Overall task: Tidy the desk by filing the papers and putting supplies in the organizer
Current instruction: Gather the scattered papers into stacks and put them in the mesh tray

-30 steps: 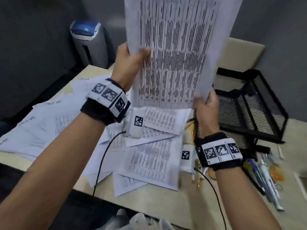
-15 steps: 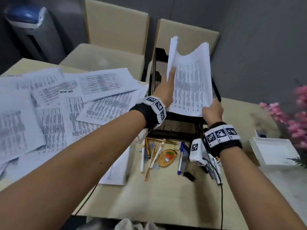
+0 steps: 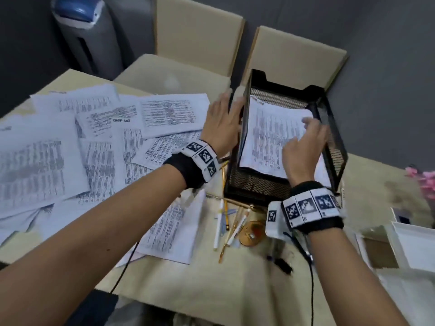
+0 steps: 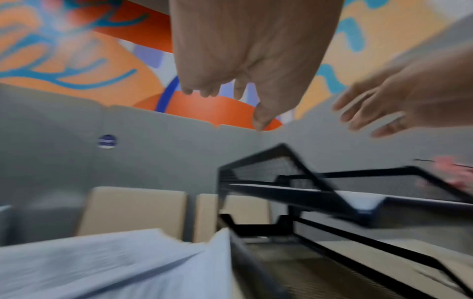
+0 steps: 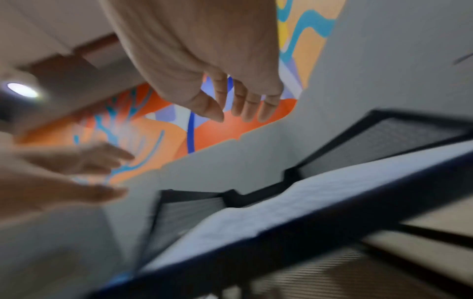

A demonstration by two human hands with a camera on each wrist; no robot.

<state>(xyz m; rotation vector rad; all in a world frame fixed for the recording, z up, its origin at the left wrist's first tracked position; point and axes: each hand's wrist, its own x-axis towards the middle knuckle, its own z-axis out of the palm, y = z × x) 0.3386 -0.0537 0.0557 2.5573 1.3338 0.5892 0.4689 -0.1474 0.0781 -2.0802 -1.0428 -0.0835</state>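
While a sheaf of printed sheets (image 3: 270, 135) already lay in the top tier of the black mesh tray (image 3: 249, 182), most of the job looked undone. The right hand (image 3: 303, 151) hovered over the near right part of that sheaf with its fingers loosely spread; the right wrist view showed them straight and holding nothing, though whether the tips touched the paper could not be told. The left hand (image 3: 223, 123) was flat and open just outside the tray's left wall, fingers pointing away from the person, gripping nothing; whether it touched the wall was not clear.

As for what remained, a wide scatter of loose papers (image 3: 70, 147) covered the left half of the desk (image 3: 200, 285), overlapping one another, with one more sheet (image 3: 174, 229) lying nearer the front edge. Just in front of the tray lay a small heap of pens and pencils (image 3: 226, 222) beside a round brown object (image 3: 253, 232), and a dark marker (image 3: 282, 264) lay a little farther toward the person. None of these supplies had gone into any container. A white box (image 3: 414, 245) sat at the right edge of the desk, and it may be the organizer meant for them, though that is only a guess.

Judged from this, one batch was filed, the bulk of the papers still waited, and the supplies had not been started.
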